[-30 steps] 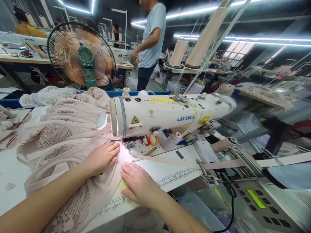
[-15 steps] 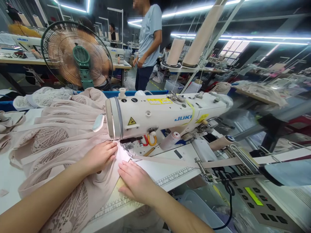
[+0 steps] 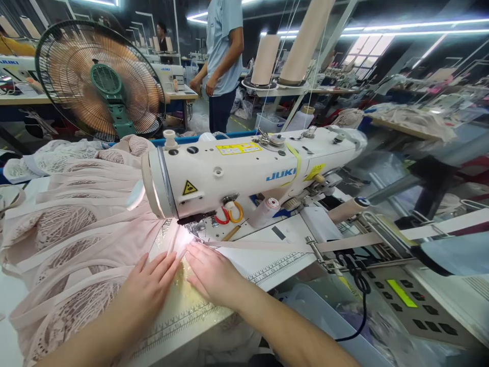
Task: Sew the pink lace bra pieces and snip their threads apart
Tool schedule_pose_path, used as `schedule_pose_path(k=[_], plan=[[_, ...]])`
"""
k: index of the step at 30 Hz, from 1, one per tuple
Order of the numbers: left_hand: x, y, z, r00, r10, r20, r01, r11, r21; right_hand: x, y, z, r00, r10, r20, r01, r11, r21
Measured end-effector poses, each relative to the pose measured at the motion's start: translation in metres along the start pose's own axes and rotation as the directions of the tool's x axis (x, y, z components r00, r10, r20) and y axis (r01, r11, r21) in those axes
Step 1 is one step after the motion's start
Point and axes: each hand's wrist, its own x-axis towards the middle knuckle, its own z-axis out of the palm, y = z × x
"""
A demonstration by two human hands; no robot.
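A white JUKI sewing machine [image 3: 244, 171] lies across the table in front of me. Pale pink lace fabric [image 3: 76, 229] is piled to its left and runs under the needle area [image 3: 187, 232]. My left hand [image 3: 147, 290] rests flat on the fabric edge just before the needle, fingers stretched out. My right hand [image 3: 212, 275] lies flat beside it on the table, fingertips close to the presser foot. A beige elastic tape [image 3: 267, 245] feeds in from the right toward the needle.
A spinning fan [image 3: 99, 81] stands behind the fabric pile. Large thread cones [image 3: 305, 41] rise behind the machine. A control panel [image 3: 405, 300] sits lower right. A person in a light blue shirt [image 3: 223, 46] stands at a table beyond. A printed ruler [image 3: 278, 267] marks the table edge.
My left hand has slid back toward me and flattened on the fabric. The fabric under the needle has shifted left. The view has dropped and turned slightly.
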Motion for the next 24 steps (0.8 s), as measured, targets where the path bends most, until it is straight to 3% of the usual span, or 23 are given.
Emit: schedule_pose_path(k=[8, 18, 24], plan=[[0.003, -0.03, 0.005, 0.995, 0.104, -0.005, -0.104, 0.993, -0.057, 0.002, -0.006, -0.005, 0.997, 0.075, -0.01, -0.075, 0.996, -0.052], [0.011, -0.039, -0.003, 0.984, 0.172, -0.036, -0.173, 0.985, -0.02, 0.013, -0.006, -0.002, 0.988, 0.155, 0.001, -0.153, 0.979, -0.136], [0.02, -0.037, -0.001, 0.979, 0.198, -0.045, -0.199, 0.979, -0.031, 0.018, -0.012, -0.009, 0.976, 0.203, 0.077, -0.193, 0.974, -0.117]])
